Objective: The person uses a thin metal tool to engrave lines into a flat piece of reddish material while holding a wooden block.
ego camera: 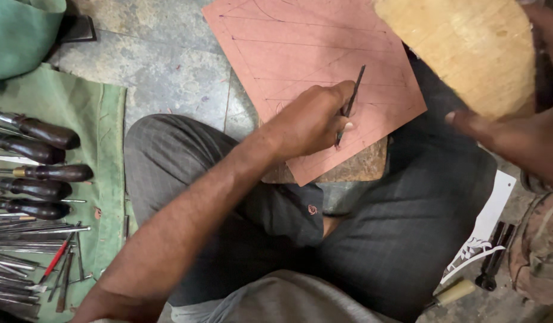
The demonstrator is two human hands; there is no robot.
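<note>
My left hand (309,122) is shut on a thin dark metal tool (350,104), with its tip pressed onto a pinkish copper-coloured sheet (312,48) marked with drawn lines. The sheet lies tilted on a worn wooden block (360,170) resting on my crossed legs in dark trousers (396,227). My right hand (497,134) is raised at the right, close to the camera and blurred. It grips a large pale wooden mallet (468,51), whose head hangs above the sheet's right corner.
A green cloth (103,119) at the left carries several dark wooden-handled tools (37,173) and a heap of thin metal tools (25,257). A white paper with a black pattern (486,233) and a pale-handled tool (456,292) lie at the lower right on the stone floor (163,66).
</note>
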